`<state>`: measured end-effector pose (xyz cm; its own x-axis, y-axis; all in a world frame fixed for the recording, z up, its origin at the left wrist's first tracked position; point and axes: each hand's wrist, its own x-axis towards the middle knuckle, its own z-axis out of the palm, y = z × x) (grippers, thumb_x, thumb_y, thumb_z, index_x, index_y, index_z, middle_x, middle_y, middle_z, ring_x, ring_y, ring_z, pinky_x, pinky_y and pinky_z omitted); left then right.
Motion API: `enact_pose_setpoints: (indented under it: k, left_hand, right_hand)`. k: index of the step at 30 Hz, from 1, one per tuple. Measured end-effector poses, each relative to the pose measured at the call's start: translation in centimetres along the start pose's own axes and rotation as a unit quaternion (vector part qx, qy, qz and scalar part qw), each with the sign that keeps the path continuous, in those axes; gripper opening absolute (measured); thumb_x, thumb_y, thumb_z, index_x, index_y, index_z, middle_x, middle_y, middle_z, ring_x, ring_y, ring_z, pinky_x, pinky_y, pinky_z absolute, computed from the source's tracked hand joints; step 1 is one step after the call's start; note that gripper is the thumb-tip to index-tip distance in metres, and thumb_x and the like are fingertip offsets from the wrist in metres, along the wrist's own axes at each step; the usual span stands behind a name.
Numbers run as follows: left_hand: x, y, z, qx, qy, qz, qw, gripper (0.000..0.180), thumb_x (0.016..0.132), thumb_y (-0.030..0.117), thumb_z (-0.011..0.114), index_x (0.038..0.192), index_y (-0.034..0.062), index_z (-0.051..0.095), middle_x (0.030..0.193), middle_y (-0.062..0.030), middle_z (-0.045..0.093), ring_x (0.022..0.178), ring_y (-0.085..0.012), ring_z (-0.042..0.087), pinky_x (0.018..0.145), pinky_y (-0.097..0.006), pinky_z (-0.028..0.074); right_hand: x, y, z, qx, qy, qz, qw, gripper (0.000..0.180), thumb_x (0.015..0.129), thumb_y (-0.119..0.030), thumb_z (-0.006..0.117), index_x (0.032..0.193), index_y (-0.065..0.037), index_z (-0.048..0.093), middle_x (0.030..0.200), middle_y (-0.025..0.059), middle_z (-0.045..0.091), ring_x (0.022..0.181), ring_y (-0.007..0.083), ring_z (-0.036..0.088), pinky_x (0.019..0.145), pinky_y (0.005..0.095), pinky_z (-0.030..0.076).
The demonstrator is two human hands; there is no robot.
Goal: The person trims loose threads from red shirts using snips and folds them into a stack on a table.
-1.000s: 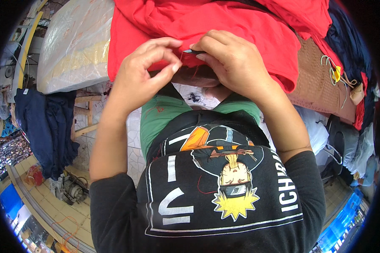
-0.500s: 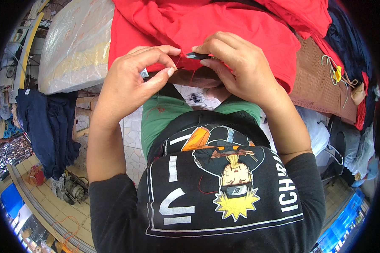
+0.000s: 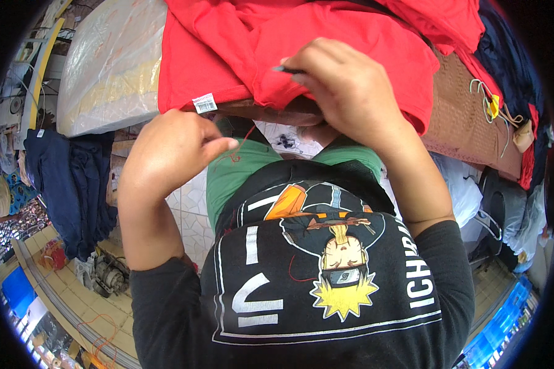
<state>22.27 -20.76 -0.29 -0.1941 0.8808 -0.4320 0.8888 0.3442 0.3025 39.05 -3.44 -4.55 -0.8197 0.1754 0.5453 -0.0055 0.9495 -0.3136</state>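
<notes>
A red garment (image 3: pixel 228 43) lies spread over the work surface in front of me, with a white label (image 3: pixel 205 103) at its near edge. My left hand (image 3: pixel 169 144) is closed below that edge, over my left thigh, with the thumb pressed in. A loose red thread (image 3: pixel 247 136) trails beside its thumb and seems pinched there. Above the red cloth, my right hand (image 3: pixel 345 80) grips a small black tool (image 3: pixel 287 69) with a grey metal tip pointing left. Most of the tool is hidden in the fingers.
A plastic-wrapped pad (image 3: pixel 111 74) lies left of the garment, and brown cloth (image 3: pixel 474 132) covers the right side. Dark blue clothing (image 3: pixel 71 190) hangs at the left. On the right are cords (image 3: pixel 492 107) and white plastic bags (image 3: pixel 458 190). Dark scraps (image 3: pixel 285 141) lie on the tiled floor.
My left hand has moved down and left, away from the cloth edge, drawing the red thread along and uncovering the label. My right hand has lifted slightly with the black tool.
</notes>
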Motion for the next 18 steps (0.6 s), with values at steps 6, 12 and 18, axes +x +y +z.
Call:
enact_pose_setpoints:
  k: [6, 12, 18]
  left_hand:
    - [1.5, -0.3, 2.0, -0.103, 0.120, -0.075, 0.984, 0.039, 0.089, 0.037, 0.060, 0.080, -0.0006, 0.068, 0.068, -0.0129, 0.066, 0.065, -0.0244, 0.065, 0.061, -0.035, 0.050]
    - [5.2, -0.2, 6.3, -0.440, 0.132, -0.067, 0.886, 0.031, 0.093, 0.032, 0.060, 0.096, 0.0016, 0.066, 0.084, -0.0049, 0.069, 0.073, -0.0135, 0.068, 0.063, -0.022, 0.047]
    - [5.0, 0.4, 6.0, -0.635, 0.161, -0.010, 0.756, 0.024, 0.092, 0.027, 0.061, 0.102, 0.0046, 0.066, 0.091, -0.0035, 0.069, 0.084, -0.0126, 0.068, 0.068, -0.020, 0.047]
  right_hand:
    - [-0.4, 0.2, -0.4, 0.126, 0.036, 0.128, 0.983, 0.021, 0.080, -0.011, 0.067, 0.100, -0.004, 0.060, 0.088, 0.0118, 0.061, 0.080, 0.0294, 0.062, 0.069, 0.0367, 0.050]
    - [-1.9, 0.3, 1.5, 0.302, 0.005, 0.191, 0.934, 0.023, 0.084, -0.014, 0.068, 0.101, -0.001, 0.059, 0.091, 0.0125, 0.066, 0.083, 0.0221, 0.064, 0.074, 0.0324, 0.050]
    - [-2.1, 0.6, 2.4, 0.365, 0.000, 0.205, 0.908, 0.017, 0.081, -0.005, 0.070, 0.097, -0.002, 0.066, 0.092, 0.0096, 0.067, 0.084, 0.0178, 0.066, 0.074, 0.0293, 0.051]
